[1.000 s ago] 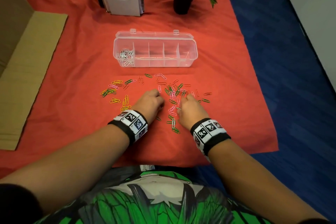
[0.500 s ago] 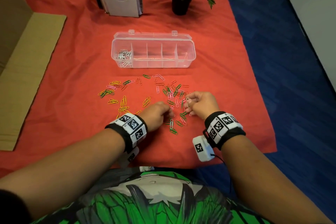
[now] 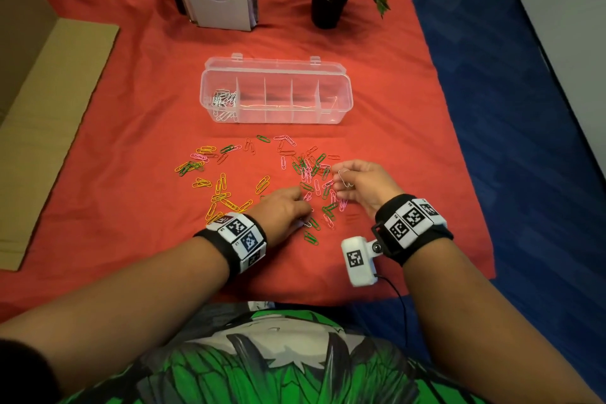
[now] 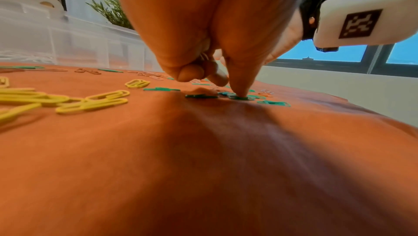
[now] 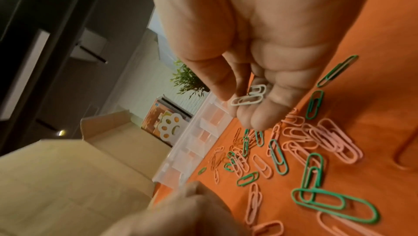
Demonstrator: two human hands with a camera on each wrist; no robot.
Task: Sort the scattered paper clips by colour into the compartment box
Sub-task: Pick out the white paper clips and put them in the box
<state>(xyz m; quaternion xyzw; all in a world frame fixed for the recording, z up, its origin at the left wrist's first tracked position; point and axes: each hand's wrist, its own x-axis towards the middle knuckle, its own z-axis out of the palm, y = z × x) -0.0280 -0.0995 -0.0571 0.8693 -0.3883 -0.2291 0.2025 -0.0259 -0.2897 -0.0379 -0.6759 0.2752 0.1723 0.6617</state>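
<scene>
Right hand (image 5: 244, 71): white paper clips (image 5: 247, 97) pinched between thumb and curled fingers, raised above the pink-and-green scatter (image 3: 314, 180). Left hand (image 3: 282, 210): curled, clips tucked inside, fingertip (image 4: 241, 89) pressing a green clip (image 4: 239, 97). Compartment box (image 3: 341, 108): open, beyond the scatter, white clips in leftmost cell. Red cloth (image 3: 131, 174): bare strip between box and clips.

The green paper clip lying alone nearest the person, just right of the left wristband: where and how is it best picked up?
The green paper clip lies flat on the red cloth, apart from the tangle. Probably best to come straight down from above and pinch across its two long wire sides near one rounded end, tipping that end up. The left hand is closest, though it already seems to hold white clips.
</scene>
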